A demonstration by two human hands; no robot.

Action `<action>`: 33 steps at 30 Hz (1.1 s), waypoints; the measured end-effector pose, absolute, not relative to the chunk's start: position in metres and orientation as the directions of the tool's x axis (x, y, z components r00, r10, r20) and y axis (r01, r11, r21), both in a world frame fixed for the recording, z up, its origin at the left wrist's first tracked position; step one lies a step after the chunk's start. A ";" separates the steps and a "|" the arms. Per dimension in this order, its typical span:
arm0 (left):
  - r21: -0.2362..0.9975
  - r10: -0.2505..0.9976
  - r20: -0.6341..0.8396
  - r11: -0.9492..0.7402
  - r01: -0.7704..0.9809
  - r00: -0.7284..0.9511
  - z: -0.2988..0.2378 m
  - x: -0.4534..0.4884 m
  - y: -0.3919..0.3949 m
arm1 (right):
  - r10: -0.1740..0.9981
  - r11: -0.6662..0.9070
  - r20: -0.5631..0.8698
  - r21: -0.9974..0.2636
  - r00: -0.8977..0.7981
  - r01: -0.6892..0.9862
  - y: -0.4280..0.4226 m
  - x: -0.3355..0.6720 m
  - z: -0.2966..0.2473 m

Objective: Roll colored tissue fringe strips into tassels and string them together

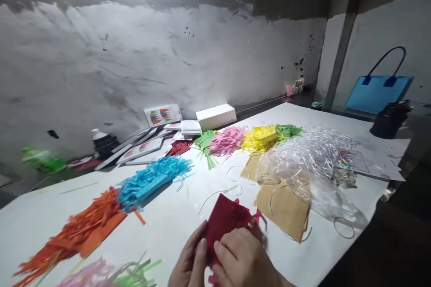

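While the left hand (188,262) and right hand (244,258) are pinching a dark red fringed paper piece (225,217) between them over the near edge of the white table (168,219), tan paper envelopes (284,208) are lying just to its right and blue fringed paper (151,181) farther left.

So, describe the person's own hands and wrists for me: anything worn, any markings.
Both are bare. The left hand and the right hand have no gloves, and no rings, watch or bands show. No sleeve is in view at either wrist. The one nail that shows clearly, on the left thumb, looks short and unpainted. No marks can be made out.
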State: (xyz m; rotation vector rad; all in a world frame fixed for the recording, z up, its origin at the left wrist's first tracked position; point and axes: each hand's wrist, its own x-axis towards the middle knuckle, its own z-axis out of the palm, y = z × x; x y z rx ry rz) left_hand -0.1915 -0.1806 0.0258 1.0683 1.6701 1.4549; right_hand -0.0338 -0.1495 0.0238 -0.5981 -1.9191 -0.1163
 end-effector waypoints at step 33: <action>1.000 0.859 0.023 -0.016 0.018 -0.511 -0.034 -0.155 -0.197 | 0.539 0.842 0.688 -0.416 -0.486 0.345 -0.151 -0.015 0.009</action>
